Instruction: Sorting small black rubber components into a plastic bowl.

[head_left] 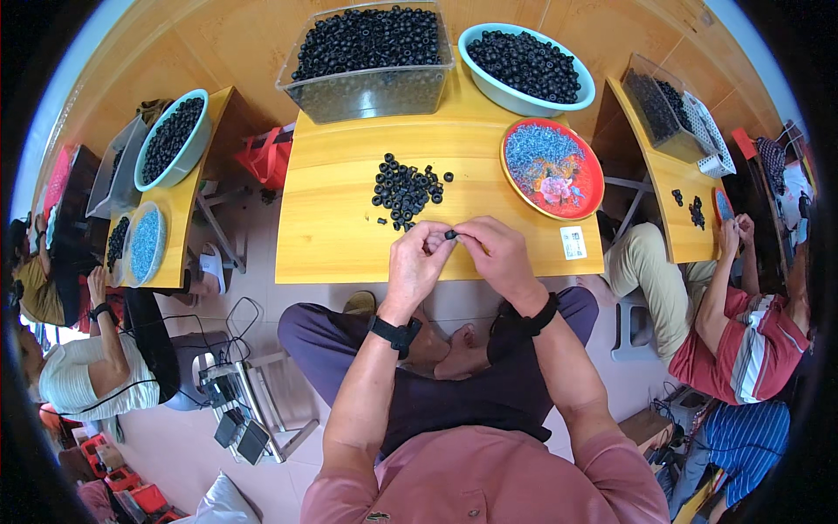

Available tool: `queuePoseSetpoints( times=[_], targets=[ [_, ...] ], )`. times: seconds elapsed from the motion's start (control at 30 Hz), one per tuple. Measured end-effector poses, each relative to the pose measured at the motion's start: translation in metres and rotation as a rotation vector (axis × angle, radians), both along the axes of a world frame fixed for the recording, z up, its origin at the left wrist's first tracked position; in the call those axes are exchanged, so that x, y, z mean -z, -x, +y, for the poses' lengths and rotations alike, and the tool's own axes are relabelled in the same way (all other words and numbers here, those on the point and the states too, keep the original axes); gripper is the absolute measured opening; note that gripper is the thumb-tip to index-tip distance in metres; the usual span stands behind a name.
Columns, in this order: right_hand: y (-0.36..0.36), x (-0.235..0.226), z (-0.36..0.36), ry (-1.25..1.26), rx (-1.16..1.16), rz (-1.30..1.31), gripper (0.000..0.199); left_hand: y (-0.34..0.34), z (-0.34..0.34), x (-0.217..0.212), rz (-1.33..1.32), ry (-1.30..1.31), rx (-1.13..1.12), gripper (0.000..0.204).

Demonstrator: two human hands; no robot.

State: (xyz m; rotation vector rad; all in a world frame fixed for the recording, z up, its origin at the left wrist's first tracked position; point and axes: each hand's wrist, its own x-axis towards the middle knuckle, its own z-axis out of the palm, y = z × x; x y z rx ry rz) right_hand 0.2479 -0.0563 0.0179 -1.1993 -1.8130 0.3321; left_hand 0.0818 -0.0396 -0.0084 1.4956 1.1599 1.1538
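A small black ring-shaped part [450, 234] is pinched between my two hands just above the table's near edge. My left hand [417, 258] has its thumb and forefinger closed at the part's left side. From the other side, the fingertips of my right hand [496, 255] press together against it; whether they hold a smaller piece as well is hidden. Beyond my hands lies a loose pile of similar black ring parts [405, 190]. To the right, a red round tray [587, 196] carries many small bluish clear pieces [543, 147].
At the back of the wooden table [327, 175] stand a clear bin [367, 98] and a pale green basin [524, 103], both full of black parts. A white label [573, 243] lies near the right corner. Co-workers sit at tables on both sides; a metal stand [249, 419] is at lower left.
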Motion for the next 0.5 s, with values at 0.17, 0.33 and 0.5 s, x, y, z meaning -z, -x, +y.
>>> queuePoseSetpoints(
  times=[0.17, 0.33, 0.5],
  targets=[
    [0.0, -0.005, -0.001, 0.013, -0.013, -0.009, 0.014, 0.001, 0.0, -0.001, 0.013, 0.012, 0.01, 0.017],
    [-0.002, -0.007, 0.001, 0.032, -0.033, 0.002, 0.015, 0.002, 0.001, -0.005, 0.073, 0.008, 0.032, 0.017],
    [-0.005, -0.014, 0.003, 0.123, -0.049, -0.027, 0.016, 0.004, 0.001, -0.007, 0.029, 0.043, 0.098, 0.017]
  ],
)
